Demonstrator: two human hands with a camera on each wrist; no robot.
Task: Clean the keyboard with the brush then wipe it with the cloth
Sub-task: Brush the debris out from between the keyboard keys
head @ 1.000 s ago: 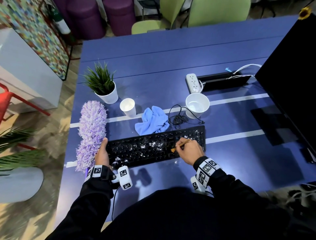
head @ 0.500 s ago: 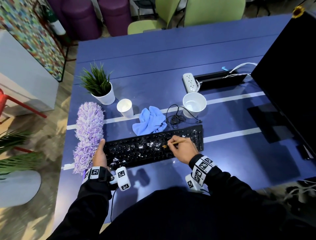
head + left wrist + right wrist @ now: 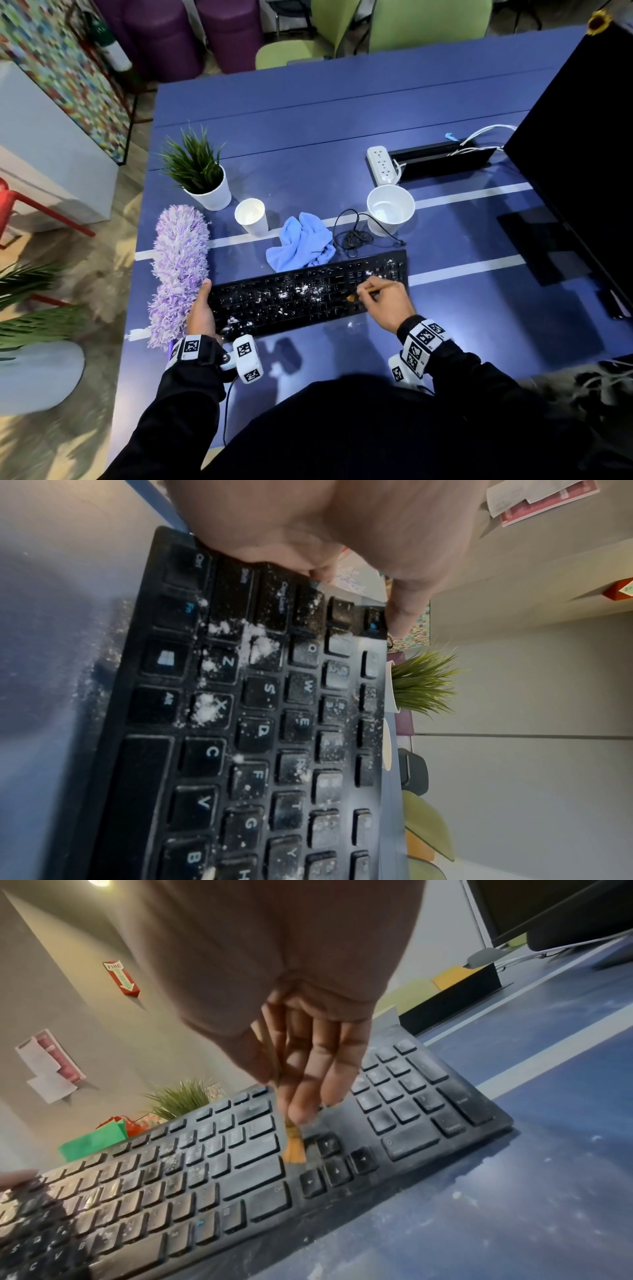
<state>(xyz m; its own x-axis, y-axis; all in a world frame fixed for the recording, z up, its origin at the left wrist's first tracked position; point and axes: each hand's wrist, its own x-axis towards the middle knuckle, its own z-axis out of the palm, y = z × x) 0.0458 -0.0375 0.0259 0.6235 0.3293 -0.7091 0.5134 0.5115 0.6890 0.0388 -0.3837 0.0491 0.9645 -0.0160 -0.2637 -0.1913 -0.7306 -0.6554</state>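
The grip of the right hand (image 3: 387,303) pinches a thin wooden brush with orange bristles (image 3: 294,1146), its tip on the black plastic keyboard (image 3: 301,301) near the arrow keys (image 3: 334,1164); the left hand (image 3: 202,317) clasps the keyboard's left end. Short, light strokes should lift the white powder (image 3: 305,291) best

Black powder-dusted keyboard (image 3: 308,294): left hand (image 3: 202,315) holds left end, right hand (image 3: 387,301) pinches thin wooden brush (image 3: 373,290) on right keys; crumpled blue cloth (image 3: 301,243) behind.
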